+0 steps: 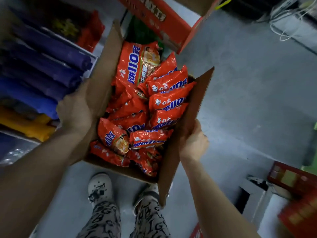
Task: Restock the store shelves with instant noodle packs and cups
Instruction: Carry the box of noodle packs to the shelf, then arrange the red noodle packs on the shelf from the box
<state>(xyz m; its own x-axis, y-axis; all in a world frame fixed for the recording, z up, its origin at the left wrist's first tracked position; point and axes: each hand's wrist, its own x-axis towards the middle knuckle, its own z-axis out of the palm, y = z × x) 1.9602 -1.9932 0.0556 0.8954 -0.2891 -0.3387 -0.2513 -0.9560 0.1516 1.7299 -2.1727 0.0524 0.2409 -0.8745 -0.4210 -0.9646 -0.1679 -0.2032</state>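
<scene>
An open brown cardboard box (101, 86) is held up in front of me, over the floor and my shoes. It is full of several orange-red instant noodle packs (169, 98) with blue lettering, lying in a jumble. My left hand (75, 112) grips the box's left flap and wall from outside. Over on the other side, my right hand (194, 143) grips the right flap near its lower end, fingers tucked out of sight behind the cardboard.
Store shelves (42, 71) at the left hold blue, purple, red and yellow packaged goods. A red carton (159, 19) lies beyond the box. More red cartons (295, 184) stand at the lower right on a pale shelf unit. Grey floor (248, 93) spreads to the right.
</scene>
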